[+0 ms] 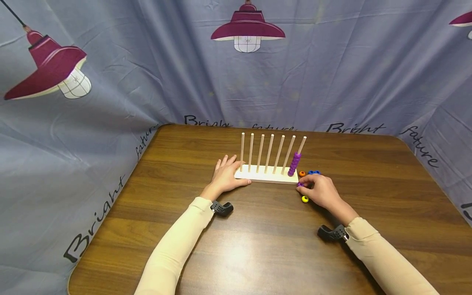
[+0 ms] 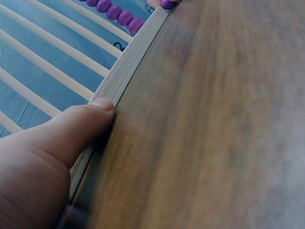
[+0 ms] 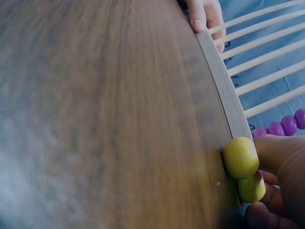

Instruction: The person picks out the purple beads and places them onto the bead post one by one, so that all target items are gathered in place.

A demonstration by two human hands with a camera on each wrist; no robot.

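A pale wooden peg stand [image 1: 265, 177] with a row of upright rods stands on the table. Purple beads [image 1: 293, 164] are stacked on its rightmost rod. My left hand [image 1: 225, 177] holds the stand's left end, thumb [image 2: 90, 117] along the front edge and fingers at the back. Just off the right end, my right hand [image 1: 320, 190] pinches a loose purple bead [image 1: 300, 184] low over the table. Two yellow beads [image 3: 241, 157] lie close by the right fingers in the right wrist view. Whether the purple bead touches the table is hard to tell.
An orange bead [image 1: 302, 174] and blue beads [image 1: 312, 172] lie behind my right hand, partly covered by it. The brown wooden table [image 1: 236, 250] reaches to a printed curtain [image 1: 177, 73] at the back and sides.
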